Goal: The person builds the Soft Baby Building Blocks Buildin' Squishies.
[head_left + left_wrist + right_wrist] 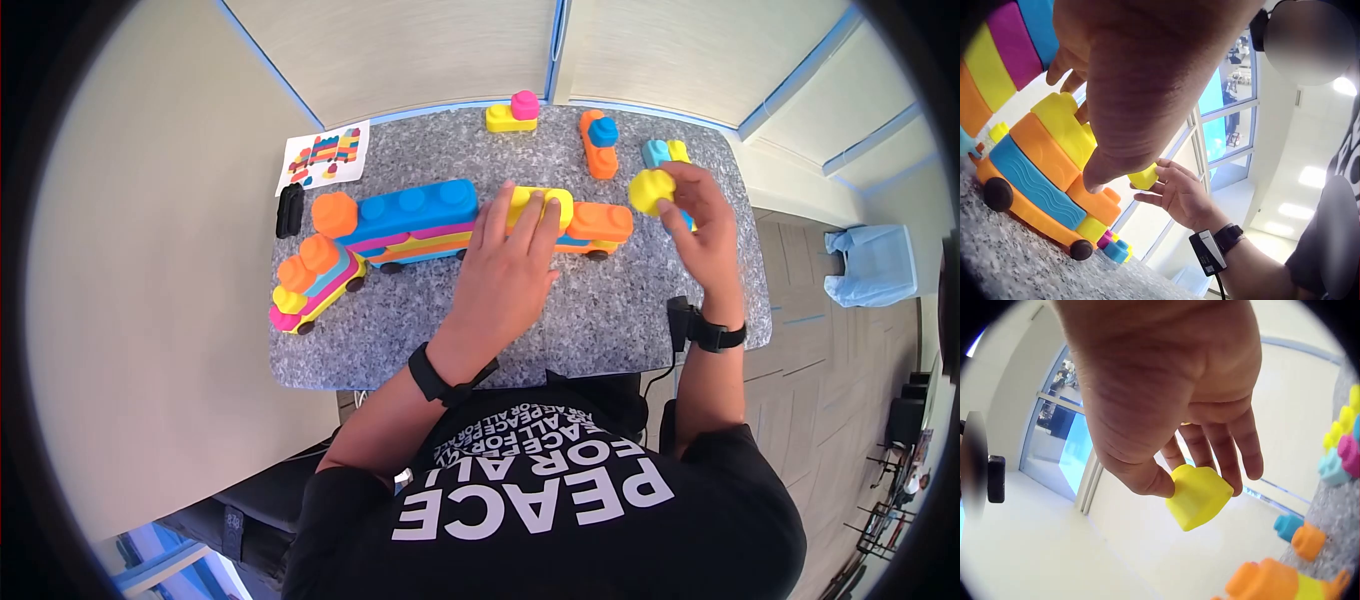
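My right hand [708, 235] is raised over the table's right side and pinches a small rounded yellow block [1197, 497] between thumb and fingers. My left hand [503, 285] lies over the middle of a block train, its extended fingers resting on a longer yellow block [1063, 125]. That yellow block sits on orange blocks [1045, 149] above a wheeled car with a wavy blue block [1038, 181]. Left of this hand stands a car topped by a long blue block [413, 210]. A smaller front car [330, 285] with orange and yellow blocks angles toward me.
Along the back are a yellow block with a pink one [524, 104] and an orange piece with a blue block [602, 131]. Light blue and yellow blocks [656, 153] lie behind my right hand. A printed picture sheet [325, 160] and a black object [290, 210] lie at left.
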Demonstrator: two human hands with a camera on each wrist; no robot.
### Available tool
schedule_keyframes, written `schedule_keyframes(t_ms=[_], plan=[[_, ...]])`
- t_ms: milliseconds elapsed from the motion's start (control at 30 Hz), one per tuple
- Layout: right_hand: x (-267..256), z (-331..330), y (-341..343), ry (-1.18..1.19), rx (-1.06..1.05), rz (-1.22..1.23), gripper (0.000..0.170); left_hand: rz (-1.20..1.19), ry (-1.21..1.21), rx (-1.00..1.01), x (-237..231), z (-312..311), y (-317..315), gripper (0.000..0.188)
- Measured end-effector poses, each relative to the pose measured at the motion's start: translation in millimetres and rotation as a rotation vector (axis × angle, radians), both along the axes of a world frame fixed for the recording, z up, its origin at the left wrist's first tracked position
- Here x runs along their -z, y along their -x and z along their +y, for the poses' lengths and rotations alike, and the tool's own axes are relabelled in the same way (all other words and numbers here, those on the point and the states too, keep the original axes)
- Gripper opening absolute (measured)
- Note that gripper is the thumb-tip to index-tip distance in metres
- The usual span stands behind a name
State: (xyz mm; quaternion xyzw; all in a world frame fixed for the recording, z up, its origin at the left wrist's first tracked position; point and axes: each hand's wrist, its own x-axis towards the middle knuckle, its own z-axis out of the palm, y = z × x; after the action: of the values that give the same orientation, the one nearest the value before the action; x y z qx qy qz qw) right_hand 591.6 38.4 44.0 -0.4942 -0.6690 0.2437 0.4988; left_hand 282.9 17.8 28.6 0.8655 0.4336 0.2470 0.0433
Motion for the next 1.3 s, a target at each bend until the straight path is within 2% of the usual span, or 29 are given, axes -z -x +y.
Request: schedule_keyframes(t_ms=[300, 500, 600, 900, 1100, 1200, 1300], plan=[[12.5, 13.2, 46.3, -0.066, -0.121, -0.227, 0.037, -0.005, 0.003, 0.003, -0.6, 0.3, 1.1, 0.090], [24.2, 9.9, 53.6, -0.032, -0.096, -0.236, 0.038, -0.007, 0.002, 0.000, 1.8, 1.1, 0.4, 0.091], [27.3, 6.5, 56.2, -0.126, -0.077, -0.288, 0.039, -0.009, 0.005, -0.003, 1.5, 1.0, -0.4, 0.091], [36.8, 1.6, 48.2, -0.210, -0.064, -0.386, 0.043, -0.012, 0.009, -0.007, 1.6, -0.4, -1.5, 0.092], [38.3, -7.6, 50.9, -0.173, -0.073, -0.338, 0.046, -0.013, 0.017, -0.008, 1.6, -0.1, -1.9, 0.093], [36.9, 3.1, 43.5, -0.195, -0.126, -0.217, 0.049, -0.015, 0.021, 0.000, 1.7, 0.0, -1.3, 0.092], [27.2, 27.2, 28.3, -0.057, 0.028, -0.045, 0.052, -0.008, 0.019, -0.003, 1.3, 0.0, 0.8, 0.091]])
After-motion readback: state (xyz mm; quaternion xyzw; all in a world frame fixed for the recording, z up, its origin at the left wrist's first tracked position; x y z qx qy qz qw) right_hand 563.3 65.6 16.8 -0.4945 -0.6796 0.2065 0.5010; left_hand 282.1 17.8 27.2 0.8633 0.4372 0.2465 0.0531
